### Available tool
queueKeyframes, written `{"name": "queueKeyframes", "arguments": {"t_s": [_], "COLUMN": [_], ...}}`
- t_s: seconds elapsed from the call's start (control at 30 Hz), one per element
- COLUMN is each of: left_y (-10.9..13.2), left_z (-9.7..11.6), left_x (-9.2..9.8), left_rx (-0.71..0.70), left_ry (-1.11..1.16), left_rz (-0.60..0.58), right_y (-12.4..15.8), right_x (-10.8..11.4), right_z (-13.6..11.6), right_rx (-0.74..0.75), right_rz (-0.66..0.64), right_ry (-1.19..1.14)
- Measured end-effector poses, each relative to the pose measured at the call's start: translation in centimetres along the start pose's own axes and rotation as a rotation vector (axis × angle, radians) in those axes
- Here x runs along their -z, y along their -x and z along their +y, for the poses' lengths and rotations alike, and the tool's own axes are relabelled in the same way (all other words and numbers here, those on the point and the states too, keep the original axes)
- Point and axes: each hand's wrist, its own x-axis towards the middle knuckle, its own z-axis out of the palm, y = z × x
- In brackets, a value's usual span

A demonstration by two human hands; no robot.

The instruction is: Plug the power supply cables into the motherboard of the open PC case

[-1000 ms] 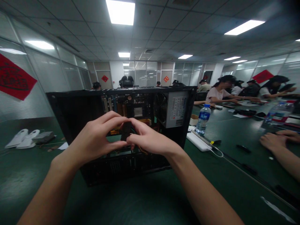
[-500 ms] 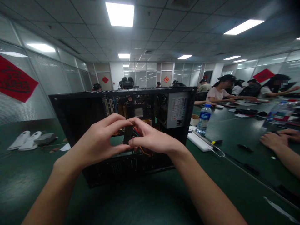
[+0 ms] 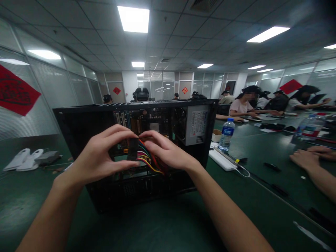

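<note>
An open black computer case (image 3: 70, 119) stands in front of me, its motherboard (image 3: 164, 115) and grey power supply (image 3: 198, 124) showing inside. Between the thumb and fingertips of my left hand (image 3: 105, 150) is a dark connector (image 3: 133, 148), gripped at its top and bottom ends. From its right side runs a bundle of coloured wires (image 3: 147, 161), with red, yellow, green and white among them. My right hand (image 3: 168, 150) is curled over these wires, its thumb and fingers close to the connector. Part of the bundle is hidden behind the right hand.
Right of the case are a water bottle (image 3: 226, 134), a white power strip (image 3: 223, 160) and a cable. White slippers (image 3: 23, 160) and a grey box (image 3: 47, 157) lie at left. Another person's hands (image 3: 307, 157) rest on the green table (image 3: 244, 206) at far right.
Both hands have shifted slightly left with the connector. My right thumb has drawn back from the connector onto the wires, so more of the coloured wires shows.
</note>
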Motion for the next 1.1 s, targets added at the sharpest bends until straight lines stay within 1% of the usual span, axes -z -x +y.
{"name": "queueKeyframes", "arguments": {"t_s": [0.07, 0.1, 0.17, 0.2, 0.33, 0.4, 0.47, 0.57, 0.63, 0.7, 0.87, 1.0, 1.1], "left_y": [0.1, 0.2, 0.1, 0.0, -0.5, -0.6, -0.5, -0.4, -0.4, -0.5, -0.4, -0.1, -0.1], "left_z": [-0.5, -0.7, -0.8, -0.8, -0.6, -0.7, -1.1, -1.8, -2.2, -2.4, -2.7, -3.1, -3.1], "left_x": [0.4, 0.4, 0.3, 0.1, -1.1, -1.8, -2.5, -3.5, -4.2, -5.0, -6.7, -7.4, -8.0], "left_rx": [0.025, 0.036, 0.054, 0.059, 0.044, 0.052, 0.079, 0.149, 0.192, 0.199, 0.100, 0.047, 0.019], "left_ry": [-0.006, -0.005, 0.005, 0.014, 0.071, 0.079, 0.074, 0.091, 0.109, 0.109, 0.045, -0.092, -0.235], "left_rz": [0.026, 0.027, 0.004, -0.017, -0.122, -0.156, -0.149, -0.107, -0.093, -0.086, -0.063, -0.054, -0.039], "right_y": [-0.1, -0.1, 0.0, 0.1, 0.5, 0.6, 0.5, 0.2, 0.1, 0.1, 0.4, 0.4, 0.3], "right_x": [0.1, 0.1, 0.2, 0.3, 0.6, 0.6, 0.6, 0.6, 0.7, 0.8, 1.0, 1.0, 0.9], "right_z": [1.1, 1.5, 1.9, 1.9, 1.5, 1.7, 2.2, 3.4, 4.0, 4.5, 4.7, 4.7, 4.6], "right_rx": [0.088, 0.135, 0.212, 0.244, 0.335, 0.369, 0.405, 0.447, 0.434, 0.386, 0.267, 0.217, 0.134], "right_rz": [0.104, 0.131, 0.135, 0.123, 0.030, -0.004, -0.004, 0.021, 0.024, 0.012, -0.011, 0.005, 0.017], "right_ry": [0.250, 0.373, 0.573, 0.635, 0.711, 0.748, 0.790, 0.870, 0.948, 1.034, 1.170, 1.188, 1.170]}}
